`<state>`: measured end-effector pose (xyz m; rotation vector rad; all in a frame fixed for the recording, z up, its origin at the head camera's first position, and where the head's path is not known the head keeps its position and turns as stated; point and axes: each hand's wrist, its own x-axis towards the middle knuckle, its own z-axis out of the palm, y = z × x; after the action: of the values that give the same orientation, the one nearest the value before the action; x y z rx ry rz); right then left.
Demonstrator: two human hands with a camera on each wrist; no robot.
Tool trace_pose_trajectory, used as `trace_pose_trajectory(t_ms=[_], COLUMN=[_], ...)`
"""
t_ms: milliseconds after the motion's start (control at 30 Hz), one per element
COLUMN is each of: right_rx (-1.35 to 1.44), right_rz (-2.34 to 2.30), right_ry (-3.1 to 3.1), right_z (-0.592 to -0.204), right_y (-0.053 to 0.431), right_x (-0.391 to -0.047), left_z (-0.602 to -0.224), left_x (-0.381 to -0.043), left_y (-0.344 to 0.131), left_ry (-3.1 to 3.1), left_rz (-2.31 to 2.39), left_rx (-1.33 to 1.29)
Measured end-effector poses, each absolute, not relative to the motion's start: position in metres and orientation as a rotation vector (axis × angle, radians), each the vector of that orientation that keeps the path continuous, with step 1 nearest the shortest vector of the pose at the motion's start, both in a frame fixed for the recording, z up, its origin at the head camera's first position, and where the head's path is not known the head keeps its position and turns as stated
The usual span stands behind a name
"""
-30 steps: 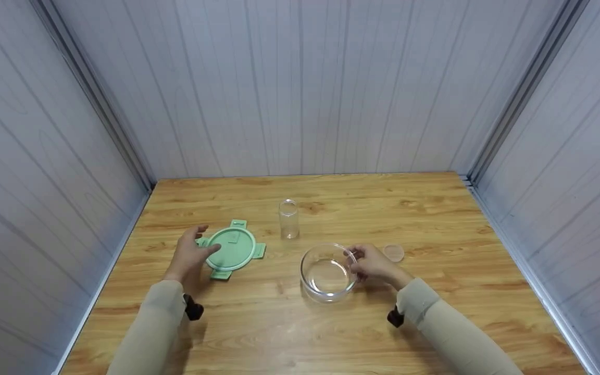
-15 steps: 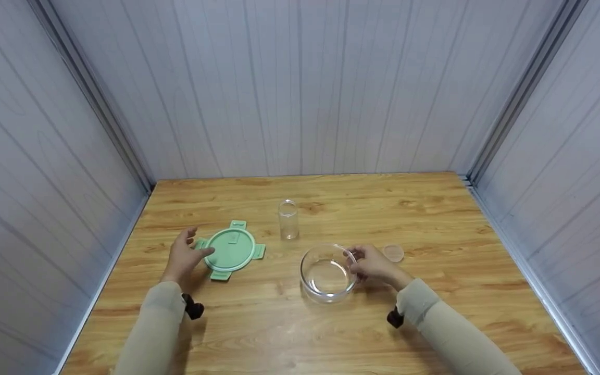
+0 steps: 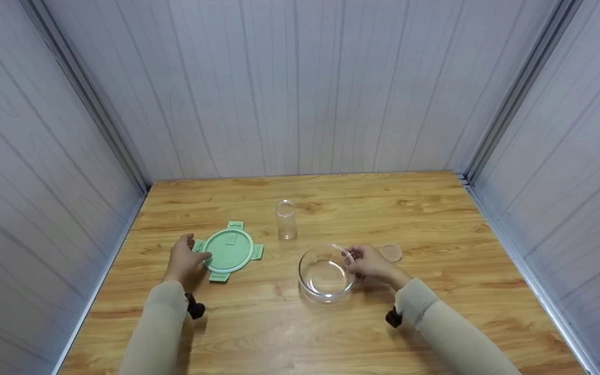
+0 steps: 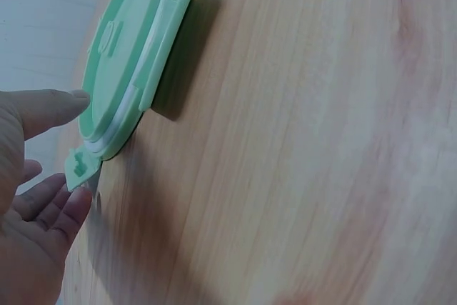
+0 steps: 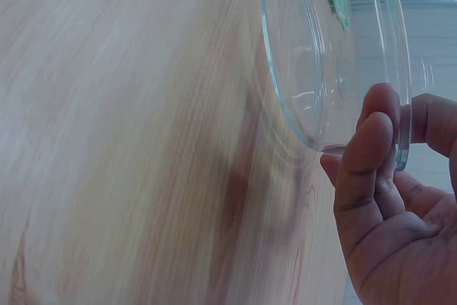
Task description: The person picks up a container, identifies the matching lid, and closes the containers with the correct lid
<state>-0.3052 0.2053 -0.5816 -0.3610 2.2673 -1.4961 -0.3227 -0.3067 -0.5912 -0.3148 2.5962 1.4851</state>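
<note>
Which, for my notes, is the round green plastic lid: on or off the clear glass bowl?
Off: the head view shows the lid and uncovered bowl apart.

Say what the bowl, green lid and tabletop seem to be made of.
Bowl: clear and glossy, likely glass, from its bright rim highlights; clear plastic is possible. Green lid: smooth, opaque, probably plastic, given its moulded tabs; its pale band may be silicone. Tabletop: wood grain, soft sheen; wood or laminate, unclear.

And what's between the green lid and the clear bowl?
Just bare table: the head view shows nothing between the lid and the bowl. The clear cylinder stands farther back.
</note>
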Motion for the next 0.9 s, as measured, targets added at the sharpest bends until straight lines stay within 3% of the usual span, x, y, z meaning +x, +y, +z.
trace_pose_trajectory(t_ms=[533,900], right_rx=[-0.370,-0.319], right_rz=[-1.511,-1.496], right_ry=[2.272,2.241], right_z=[-0.580,-0.575], right_y=[0.205,0.205], right_x=[-0.304,-0.302], left_z=[-0.596,-0.582], left_x=[-0.325,-0.317], left_y=[-0.303,-0.305], left_ry=[2.630,2.553], left_rz=[1.389,1.570], left_rx=[-0.340,-0.389])
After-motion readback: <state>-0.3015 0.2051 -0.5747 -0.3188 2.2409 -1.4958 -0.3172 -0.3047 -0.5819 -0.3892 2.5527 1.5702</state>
